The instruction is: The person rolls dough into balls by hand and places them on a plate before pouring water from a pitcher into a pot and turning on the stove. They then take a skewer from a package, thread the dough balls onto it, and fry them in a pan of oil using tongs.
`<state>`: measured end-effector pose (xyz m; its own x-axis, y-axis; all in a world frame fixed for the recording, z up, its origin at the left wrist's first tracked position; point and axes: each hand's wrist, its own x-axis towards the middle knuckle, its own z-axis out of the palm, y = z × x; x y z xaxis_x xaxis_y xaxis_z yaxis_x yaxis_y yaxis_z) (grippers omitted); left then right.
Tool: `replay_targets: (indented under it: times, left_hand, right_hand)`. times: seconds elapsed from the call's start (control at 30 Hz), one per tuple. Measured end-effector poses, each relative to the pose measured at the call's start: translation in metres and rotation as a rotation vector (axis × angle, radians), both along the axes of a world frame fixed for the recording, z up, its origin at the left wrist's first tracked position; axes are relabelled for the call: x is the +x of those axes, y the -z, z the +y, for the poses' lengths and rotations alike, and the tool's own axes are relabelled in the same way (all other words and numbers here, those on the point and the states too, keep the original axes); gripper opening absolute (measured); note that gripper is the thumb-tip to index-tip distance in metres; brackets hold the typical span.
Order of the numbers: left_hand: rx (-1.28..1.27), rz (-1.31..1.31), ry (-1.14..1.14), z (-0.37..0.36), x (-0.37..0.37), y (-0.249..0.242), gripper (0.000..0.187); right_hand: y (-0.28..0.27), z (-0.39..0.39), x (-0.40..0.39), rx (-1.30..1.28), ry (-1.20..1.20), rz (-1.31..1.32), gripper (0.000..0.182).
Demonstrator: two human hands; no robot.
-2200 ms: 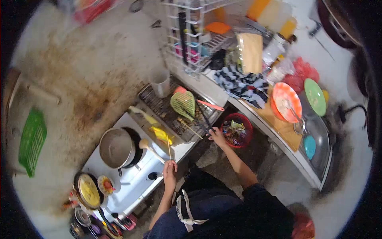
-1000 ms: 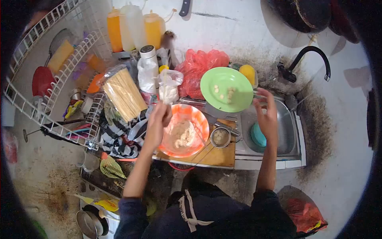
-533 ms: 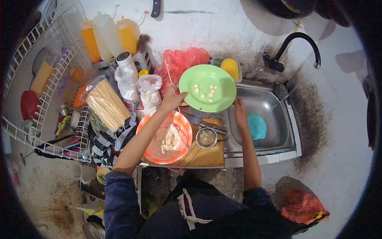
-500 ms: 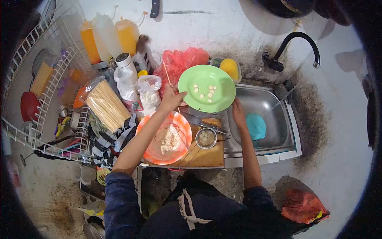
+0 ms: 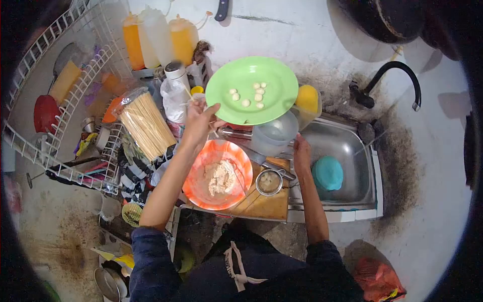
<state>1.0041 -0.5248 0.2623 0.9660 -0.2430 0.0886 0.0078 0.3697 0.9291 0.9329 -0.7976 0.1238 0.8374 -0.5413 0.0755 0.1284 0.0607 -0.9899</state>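
Note:
My left hand (image 5: 200,122) grips the left edge of a green plate (image 5: 226,78), thumb on its rim, and a thin stick passes by the fingers. Several small pale balls (image 5: 246,102) rest on the plate. Just below the plate, my right hand (image 5: 302,150) is closed at the right side of a translucent container (image 5: 274,136), seemingly gripping its edge. An orange-and-white bowl (image 5: 196,183) with pale dough (image 5: 220,178) sits below my left hand. Beside it a small strainer (image 5: 269,182) holds pale pieces on the wooden board (image 5: 261,206).
At right are a steel sink (image 5: 352,151) with a turquoise bowl (image 5: 327,172) and a black faucet (image 5: 402,65). Packed wooden skewers (image 5: 146,123), bottles (image 5: 182,40) and a white dish rack (image 5: 48,166) stand left. A knife (image 5: 266,162) lies behind the strainer.
The plate has moved left and up with my left hand, coming closer to the camera. The translucent container has come into view beside my right hand. The whole view has shifted slightly.

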Motion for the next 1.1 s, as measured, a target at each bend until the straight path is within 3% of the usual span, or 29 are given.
replay_targets:
  times: [0.07,0.17,0.23,0.4,0.47,0.67,0.77,0.83,0.9,0.97,1.03,1.1]
  left_hand:
    - [0.027,0.004,-0.05,0.02,-0.002,0.002,0.034]
    - [0.064,0.011,-0.15,0.035,-0.011,0.007,0.034]
    - [0.003,-0.015,-0.197,0.047,-0.014,0.014,0.031]
    - [0.056,0.016,-0.277,0.065,-0.031,0.018,0.026]
    - [-0.05,0.018,-0.274,0.07,-0.037,0.023,0.026]
    - [-0.087,0.046,-0.347,0.079,-0.055,0.024,0.026]
    - [-0.103,0.035,-0.376,0.088,-0.068,0.022,0.025]
    - [-0.106,0.055,-0.455,0.089,-0.085,0.013,0.023]
    - [-0.097,0.06,-0.496,0.101,-0.103,0.012,0.022]
    - [-0.047,0.058,-0.556,0.122,-0.121,0.021,0.022]
    - [-0.01,0.094,-0.559,0.14,-0.145,0.02,0.025]
    - [-0.031,0.105,-0.638,0.158,-0.173,0.017,0.026]
  right_hand:
    - [-0.008,0.006,-0.003,-0.086,-0.004,0.001,0.03]
    - [-0.013,0.01,-0.005,0.121,0.009,-0.042,0.025]
    - [-0.019,0.009,-0.008,-0.006,0.026,0.058,0.024]
    - [-0.022,0.012,-0.009,-0.005,0.075,-0.013,0.025]
    - [-0.028,0.014,-0.009,-0.039,0.09,-0.028,0.026]
    - [-0.038,0.007,-0.005,0.206,0.174,-0.056,0.021]
    - [-0.053,0.004,-0.013,0.09,0.121,-0.029,0.023]
    - [-0.065,0.009,-0.015,0.074,0.187,-0.156,0.026]
    - [-0.095,0.012,-0.029,0.003,0.125,-0.052,0.03]
    - [-0.132,0.024,-0.036,0.011,0.032,-0.09,0.031]
    - [-0.146,0.022,-0.037,0.106,-0.062,-0.214,0.018]
    - [-0.163,0.027,-0.039,0.191,0.017,-0.214,0.028]
